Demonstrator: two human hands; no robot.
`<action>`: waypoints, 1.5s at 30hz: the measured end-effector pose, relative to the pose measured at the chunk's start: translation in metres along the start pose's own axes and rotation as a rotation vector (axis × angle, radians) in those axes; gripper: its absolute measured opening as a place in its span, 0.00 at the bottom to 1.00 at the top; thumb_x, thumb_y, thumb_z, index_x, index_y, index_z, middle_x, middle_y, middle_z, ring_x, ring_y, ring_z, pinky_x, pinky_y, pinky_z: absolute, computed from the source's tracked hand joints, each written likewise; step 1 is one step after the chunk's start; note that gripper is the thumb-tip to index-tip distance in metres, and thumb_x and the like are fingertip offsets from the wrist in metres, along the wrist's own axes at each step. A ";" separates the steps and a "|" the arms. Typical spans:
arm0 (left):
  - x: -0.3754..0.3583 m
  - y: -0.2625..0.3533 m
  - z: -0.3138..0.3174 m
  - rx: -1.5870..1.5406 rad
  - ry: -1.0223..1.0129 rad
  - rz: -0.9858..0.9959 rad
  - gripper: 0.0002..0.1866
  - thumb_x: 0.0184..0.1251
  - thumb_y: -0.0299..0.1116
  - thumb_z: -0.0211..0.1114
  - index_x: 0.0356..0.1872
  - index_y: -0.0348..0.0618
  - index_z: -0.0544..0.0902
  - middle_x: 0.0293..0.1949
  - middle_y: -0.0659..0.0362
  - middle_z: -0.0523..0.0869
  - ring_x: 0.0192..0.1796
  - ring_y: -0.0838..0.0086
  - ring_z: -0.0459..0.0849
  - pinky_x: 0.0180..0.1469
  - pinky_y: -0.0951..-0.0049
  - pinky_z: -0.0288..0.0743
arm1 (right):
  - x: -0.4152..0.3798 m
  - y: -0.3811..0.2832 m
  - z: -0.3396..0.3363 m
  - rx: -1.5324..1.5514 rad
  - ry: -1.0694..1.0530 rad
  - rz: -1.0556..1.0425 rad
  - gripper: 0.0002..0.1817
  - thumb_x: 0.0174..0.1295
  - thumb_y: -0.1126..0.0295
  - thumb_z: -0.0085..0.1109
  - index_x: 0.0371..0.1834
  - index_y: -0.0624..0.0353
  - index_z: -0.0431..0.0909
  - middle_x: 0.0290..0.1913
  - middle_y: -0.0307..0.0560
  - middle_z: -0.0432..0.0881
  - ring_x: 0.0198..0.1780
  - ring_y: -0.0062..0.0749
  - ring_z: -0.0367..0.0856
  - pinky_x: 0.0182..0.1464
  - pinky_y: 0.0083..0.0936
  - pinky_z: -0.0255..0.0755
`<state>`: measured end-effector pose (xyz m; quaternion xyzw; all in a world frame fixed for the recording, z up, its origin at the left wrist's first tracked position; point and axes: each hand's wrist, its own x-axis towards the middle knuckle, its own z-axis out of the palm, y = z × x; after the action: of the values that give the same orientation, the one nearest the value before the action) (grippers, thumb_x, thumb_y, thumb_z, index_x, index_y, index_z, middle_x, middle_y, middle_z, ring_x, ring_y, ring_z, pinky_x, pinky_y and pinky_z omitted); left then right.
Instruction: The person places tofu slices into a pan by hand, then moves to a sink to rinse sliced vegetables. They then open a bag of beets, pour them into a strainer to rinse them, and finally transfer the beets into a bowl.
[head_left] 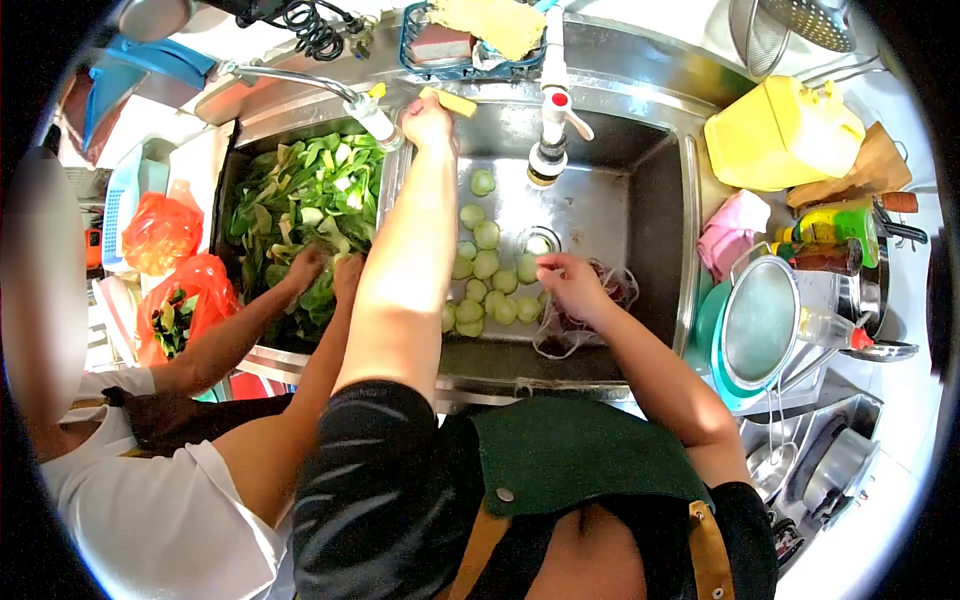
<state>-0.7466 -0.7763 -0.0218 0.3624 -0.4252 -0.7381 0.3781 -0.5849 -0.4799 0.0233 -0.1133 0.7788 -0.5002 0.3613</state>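
Observation:
At the back ledge of the sink, my left hand (428,122) is closed around one end of a yellow sponge (452,102). My right hand (578,288) hovers inside the right basin (655,210), its fingers loosely curled and apart with nothing visible between them. Beneath and beside it lies a thin, clear bag or net (612,290) with dark reddish contents, partly hidden by the hand. Several round pale-green vegetables (486,264) lie on the basin floor to its left; another round one (538,243) sits at the drain.
A white tap (548,150) hangs over the right basin. In the left basin, another person's hands (325,270) are among leafy greens (300,190). A yellow jug (780,130) and a strainer (762,320) stand right of the sink. Red plastic bags (165,235) sit at the left.

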 end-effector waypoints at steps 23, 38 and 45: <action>-0.183 0.137 0.026 0.651 -1.000 0.543 0.07 0.44 0.23 0.58 0.26 0.40 0.81 0.53 0.49 0.74 0.48 0.63 0.78 0.40 0.78 0.75 | -0.179 0.016 -0.053 0.033 0.263 -0.035 0.12 0.56 0.71 0.53 0.44 0.62 0.73 0.36 0.47 0.75 0.37 0.31 0.75 0.37 0.21 0.69; -0.317 -0.100 -0.118 1.739 -1.677 0.380 0.13 0.59 0.31 0.50 0.44 0.38 0.68 0.32 0.41 0.78 0.35 0.53 0.78 0.39 0.58 0.70 | -0.241 0.076 -0.054 0.206 0.421 -0.066 0.12 0.57 0.72 0.54 0.44 0.61 0.73 0.35 0.45 0.76 0.32 0.24 0.75 0.33 0.18 0.69; -0.337 -0.026 -0.092 1.427 -1.495 0.426 0.05 0.51 0.25 0.58 0.31 0.45 0.76 0.55 0.42 0.69 0.39 0.60 0.79 0.44 0.62 0.72 | -0.247 0.065 -0.068 0.126 0.337 -0.137 0.11 0.57 0.77 0.52 0.44 0.63 0.72 0.36 0.42 0.75 0.35 0.20 0.74 0.38 0.16 0.69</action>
<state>-0.5226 -0.5079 -0.0080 -0.1285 -0.9407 -0.2709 -0.1589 -0.4427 -0.2683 0.0951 -0.0575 0.7859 -0.5833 0.1972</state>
